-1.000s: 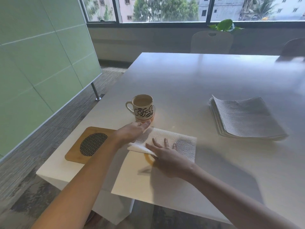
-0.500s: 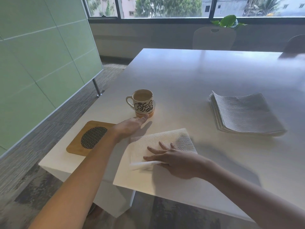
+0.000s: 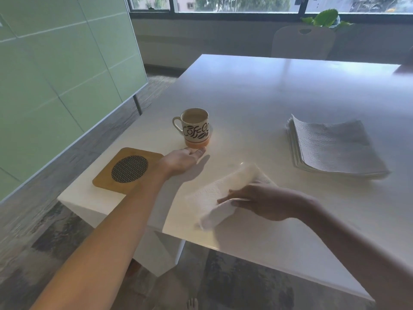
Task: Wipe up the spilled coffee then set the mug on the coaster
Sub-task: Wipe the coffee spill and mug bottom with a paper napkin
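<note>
Right hand [image 3: 266, 201] apparently gripping blurred paper towel [image 3: 225, 198], mug [image 3: 195, 127] beside coaster [image 3: 128, 170]

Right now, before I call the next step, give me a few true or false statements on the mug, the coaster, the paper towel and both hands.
1. The mug stands on the coaster. False: it stands on the table, behind and to the right of the coaster.
2. The right hand grips the paper towel. True.
3. The left hand holds the mug's handle. False: its straight fingers lie just in front of the mug's base.
4. A stack of paper towels lies at the right. True.
5. The mug is tipped over. False: it stands upright.
</note>
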A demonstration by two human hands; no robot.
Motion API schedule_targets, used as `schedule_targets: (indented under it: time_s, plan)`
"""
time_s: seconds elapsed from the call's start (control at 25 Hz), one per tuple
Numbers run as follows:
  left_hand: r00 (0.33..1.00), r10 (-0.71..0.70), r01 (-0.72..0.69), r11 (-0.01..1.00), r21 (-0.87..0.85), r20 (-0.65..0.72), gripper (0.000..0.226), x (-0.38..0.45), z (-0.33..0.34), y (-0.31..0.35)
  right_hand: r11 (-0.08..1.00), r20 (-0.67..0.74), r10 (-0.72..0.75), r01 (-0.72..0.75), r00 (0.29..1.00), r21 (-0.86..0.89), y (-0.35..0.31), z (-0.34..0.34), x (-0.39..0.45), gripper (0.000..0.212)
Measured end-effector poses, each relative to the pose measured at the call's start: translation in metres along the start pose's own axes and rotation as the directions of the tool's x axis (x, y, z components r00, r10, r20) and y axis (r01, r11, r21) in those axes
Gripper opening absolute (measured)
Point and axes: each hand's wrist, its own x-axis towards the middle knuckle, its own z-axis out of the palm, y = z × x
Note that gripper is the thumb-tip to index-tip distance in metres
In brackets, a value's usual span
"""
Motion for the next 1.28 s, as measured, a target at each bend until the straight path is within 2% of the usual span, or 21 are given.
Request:
schedule_targets:
  time_s: [0.12,0.24,0.36,0.44,0.52,0.6,0.68,0.84,0.92,1.08,1.28]
  plan:
    - [1.000,-0.018,0.018,1.000,-0.009,-0.022,0.081,-0.005,0.003,0.003,0.980,-0.174,0.058,-0.023,0.983,0.198,0.008,-0.016,-0.012,0.030]
    - [0.999,-0.018,0.016,0.999,-0.035,-0.043,0.093,-0.011,0.006,0.006,0.971,-0.300,0.200,-0.148,0.933,0.187,0.015,-0.033,-0.024,0.030]
    - [0.999,-0.015,0.013,0.999,-0.039,-0.048,0.113,-0.016,0.008,0.008,0.934,-0.432,0.348,-0.270,0.832,0.233,0.015,-0.041,-0.031,0.029]
    - [0.998,-0.028,0.027,0.999,-0.033,-0.052,0.112,-0.016,0.010,0.009,0.901,-0.475,0.432,-0.351,0.766,0.253,0.011,-0.039,-0.032,0.024]
    - [0.997,-0.042,0.041,0.999,-0.010,-0.062,0.103,-0.017,0.011,0.011,0.884,-0.456,0.468,-0.406,0.757,0.232,0.006,-0.028,-0.028,0.022]
    - [0.997,-0.043,0.044,0.999,0.009,-0.064,0.094,-0.020,0.014,0.014,0.862,-0.396,0.505,-0.419,0.767,0.286,0.002,-0.011,-0.021,0.023]
    - [0.997,-0.039,0.041,0.999,0.021,-0.070,0.092,-0.023,0.014,0.016,0.853,-0.372,0.515,-0.420,0.772,0.310,-0.001,0.004,-0.015,0.026]
    - [0.996,-0.055,0.056,0.998,0.008,-0.066,0.093,-0.025,0.012,0.017,0.859,-0.423,0.507,-0.400,0.751,0.320,-0.010,0.019,-0.007,0.027]
    - [0.997,-0.052,0.052,0.999,0.011,-0.061,0.092,-0.027,0.012,0.018,0.860,-0.397,0.501,-0.389,0.769,0.331,-0.015,0.027,-0.002,0.026]
    - [0.998,-0.047,0.048,0.999,0.008,-0.049,0.088,-0.030,0.010,0.017,0.858,-0.275,0.510,-0.459,0.815,0.230,-0.013,0.049,0.012,0.051]
    - [0.997,-0.055,0.056,0.998,0.023,-0.045,0.091,-0.027,0.006,0.013,0.834,-0.294,0.551,-0.533,0.781,0.144,-0.009,0.056,0.022,0.061]
